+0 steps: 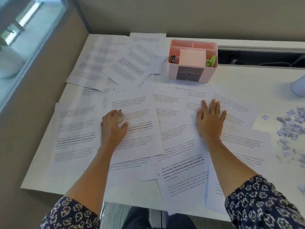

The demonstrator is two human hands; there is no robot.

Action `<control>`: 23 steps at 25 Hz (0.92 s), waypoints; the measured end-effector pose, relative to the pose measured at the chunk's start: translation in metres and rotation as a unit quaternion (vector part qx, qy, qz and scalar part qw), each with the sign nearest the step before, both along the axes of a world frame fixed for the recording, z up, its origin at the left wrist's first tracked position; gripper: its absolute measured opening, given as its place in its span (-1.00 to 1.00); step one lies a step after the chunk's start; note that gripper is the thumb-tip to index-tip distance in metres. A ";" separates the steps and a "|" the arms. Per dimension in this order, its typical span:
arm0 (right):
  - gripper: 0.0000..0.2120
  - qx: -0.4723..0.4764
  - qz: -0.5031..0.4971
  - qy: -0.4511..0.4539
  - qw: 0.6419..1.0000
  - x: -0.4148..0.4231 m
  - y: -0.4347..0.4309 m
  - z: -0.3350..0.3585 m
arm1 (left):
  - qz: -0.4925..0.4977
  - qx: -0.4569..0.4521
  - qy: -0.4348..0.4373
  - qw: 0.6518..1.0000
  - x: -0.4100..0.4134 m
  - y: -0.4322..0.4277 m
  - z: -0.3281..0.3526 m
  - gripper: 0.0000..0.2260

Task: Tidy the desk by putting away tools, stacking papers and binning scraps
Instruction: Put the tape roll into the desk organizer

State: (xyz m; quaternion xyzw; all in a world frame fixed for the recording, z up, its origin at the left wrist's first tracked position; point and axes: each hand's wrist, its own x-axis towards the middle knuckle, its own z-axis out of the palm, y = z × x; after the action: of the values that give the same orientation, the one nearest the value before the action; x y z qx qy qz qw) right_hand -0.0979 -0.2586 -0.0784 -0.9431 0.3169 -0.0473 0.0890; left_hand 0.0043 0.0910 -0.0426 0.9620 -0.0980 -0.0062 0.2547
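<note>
The left hand (113, 126) lies on the spread of printed white paper sheets (137, 103), its fingers (114, 113) curled down around a small translucent roll of clear tape (121, 116), thumb on the near side of the ring. The roll sits right under those fingertips, on top of the sheets; most of it is hidden by the hand, so I cannot tell how it is tilted.

The right hand (210, 119) rests flat on another sheet, its fingers (214, 106) straight and slightly spread, pressing paper and holding nothing.

What the next move probably turns on is the pink plastic desk organiser (192, 63). It stands on the white table (247, 80) beyond both hands, ahead and to the right of the left fingers, ahead and slightly left of the right ones. The right hand looks nearer to it, but the left has the tape, so its path would run diagonally forward over the papers. The organiser's compartments open upward (one on the left holds a small black item (173, 59), one on the right a green-handled item (211, 61)).

Pale blue paper scraps (287, 128) lie well to the right of the right fingers.
</note>
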 end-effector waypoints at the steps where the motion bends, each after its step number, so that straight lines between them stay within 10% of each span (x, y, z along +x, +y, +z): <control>1: -0.39 0.000 0.000 -0.001 1.000 0.000 0.000 0.000 | 0.001 0.001 -0.001 1.000 0.001 0.000 0.000 -0.52; 23: -0.46 -0.003 -0.003 -0.015 1.000 -0.003 -0.001 -0.002 | -0.077 -0.143 -0.036 0.986 0.040 -0.140 0.061 -0.49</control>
State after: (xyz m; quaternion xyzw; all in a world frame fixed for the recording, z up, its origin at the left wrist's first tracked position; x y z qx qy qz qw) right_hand -0.1010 -0.2598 -0.0804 -0.9416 0.3182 -0.0627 0.0904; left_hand 0.0439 -0.0486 0.0189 0.9049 -0.1809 0.0233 0.3846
